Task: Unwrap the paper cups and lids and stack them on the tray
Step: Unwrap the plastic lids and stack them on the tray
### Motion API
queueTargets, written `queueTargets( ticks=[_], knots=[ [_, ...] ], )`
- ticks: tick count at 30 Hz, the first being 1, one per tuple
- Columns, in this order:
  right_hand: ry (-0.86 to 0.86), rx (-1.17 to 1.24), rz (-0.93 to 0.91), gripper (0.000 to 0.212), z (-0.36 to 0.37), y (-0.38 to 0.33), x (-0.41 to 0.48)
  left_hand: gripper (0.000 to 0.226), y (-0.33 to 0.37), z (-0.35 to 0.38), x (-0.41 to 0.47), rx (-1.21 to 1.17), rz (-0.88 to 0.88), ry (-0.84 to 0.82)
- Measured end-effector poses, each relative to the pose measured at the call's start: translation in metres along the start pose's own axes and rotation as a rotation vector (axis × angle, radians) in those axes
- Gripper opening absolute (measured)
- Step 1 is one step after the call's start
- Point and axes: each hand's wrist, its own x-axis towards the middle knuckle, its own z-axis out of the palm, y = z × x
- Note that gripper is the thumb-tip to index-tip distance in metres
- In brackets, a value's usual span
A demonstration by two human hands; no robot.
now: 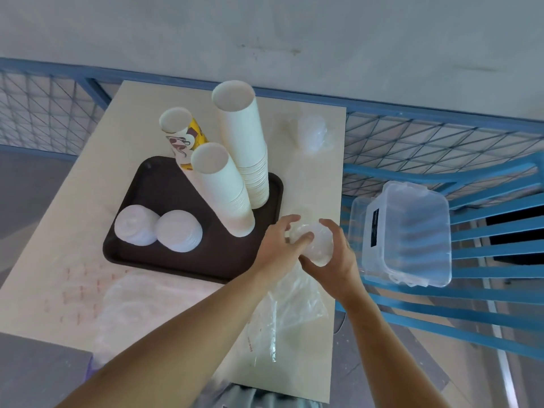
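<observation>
Fingers of left hand, right hand clasp lids; count hidden

Tray corner behind forearm; printed cup stack base partly behind white cups; container label unreadable.

The dark tray carries two tall upright white cup stacks on its right and two low lid stacks on its left. A wrapped lid stack is just right of it.
</observation>
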Motion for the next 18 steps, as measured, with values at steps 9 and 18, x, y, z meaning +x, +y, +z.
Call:
queueTargets(
  ticks=[9,18],
  knots=[
    [0.094,0.087,-0.057,0.084,0.017,-0.060,-0.045,0.056,-0.001,-0.044,-0.039,-0.405,-0.149,-0.262],
    [-0.101,0.465,0.296,0.048,0.094,-0.102,-0.104,0.093,-0.075,-0.161,-0.106,0.211,0.410,-0.158]
  ],
)
